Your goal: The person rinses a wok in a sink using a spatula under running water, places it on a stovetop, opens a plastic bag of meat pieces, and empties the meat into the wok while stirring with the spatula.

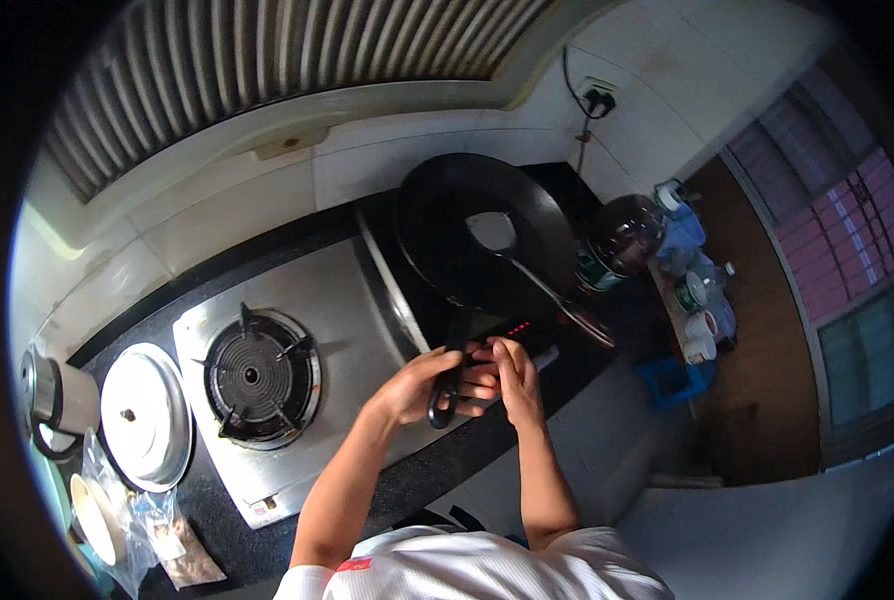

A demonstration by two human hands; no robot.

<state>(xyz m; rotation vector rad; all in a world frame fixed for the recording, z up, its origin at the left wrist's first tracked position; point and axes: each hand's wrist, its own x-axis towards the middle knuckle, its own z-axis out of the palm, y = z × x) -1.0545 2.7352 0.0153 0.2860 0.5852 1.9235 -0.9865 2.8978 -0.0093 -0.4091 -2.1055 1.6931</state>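
Note:
A black wok (484,292) sits over a dark induction cooktop, its black handle (444,394) pointing towards me. My left hand (409,386) is at that handle, thumb beside its upper part and fingers stretched out beneath it. Whether it grips the handle is unclear. To the right, my right hand (520,386) hovers with bent fingers close to the left fingertips, with nothing seen in it. Just beyond it glow red lights on the control panel (518,330). A metal spatula (492,231) rests in the wok, its handle (567,304) reaching over the right rim.
Left of the wok is a steel gas stove (342,300) with a black burner (252,375). Farther left are a metal lid (145,412), a kettle (72,394), a bowl (96,517) and a plastic bag (184,555). A large dark bottle (627,232) stands right of the wok.

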